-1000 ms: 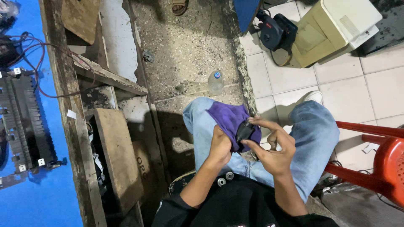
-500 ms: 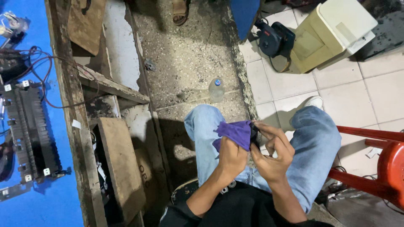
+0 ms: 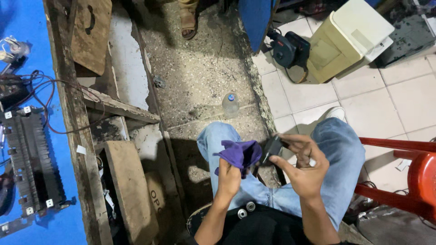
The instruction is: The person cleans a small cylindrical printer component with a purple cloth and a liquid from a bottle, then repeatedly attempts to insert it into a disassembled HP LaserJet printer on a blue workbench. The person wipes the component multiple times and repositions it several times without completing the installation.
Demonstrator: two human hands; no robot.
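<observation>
Clearly, the small black part (image 3: 272, 149) sat at the centre of the view, over the gap between the person's knees, pinched in the right hand (image 3: 305, 167). That hand's fingers (image 3: 290, 141) were curled most of the way closed around it, thumb underneath, holding it at its right end. Just at nine o'clock from the part, touching or nearly touching it, the purple cloth (image 3: 240, 153) was bunched in the left hand (image 3: 228, 174), whose fingers were closed on the cloth from below.

As for progress, I judged the wiping to be underway rather than finished: cloth and part were together, both gripped, and neither had been put down. Whether the part was already clean could not be told; it was too small and dark.

Outward from there, blue jeans (image 3: 345, 154) covered both legs. At twelve o'clock a clear plastic bottle (image 3: 230, 104) with a blue cap stood on the speckled concrete floor. At two o'clock a cream plastic box (image 3: 349, 36) rested on white tiles beside a dark blower (image 3: 290, 47). At three o'clock was a red stool (image 3: 418, 177). At nine o'clock a blue tabletop (image 3: 27, 59) carried a finned black unit (image 3: 32, 159) with wires.
</observation>
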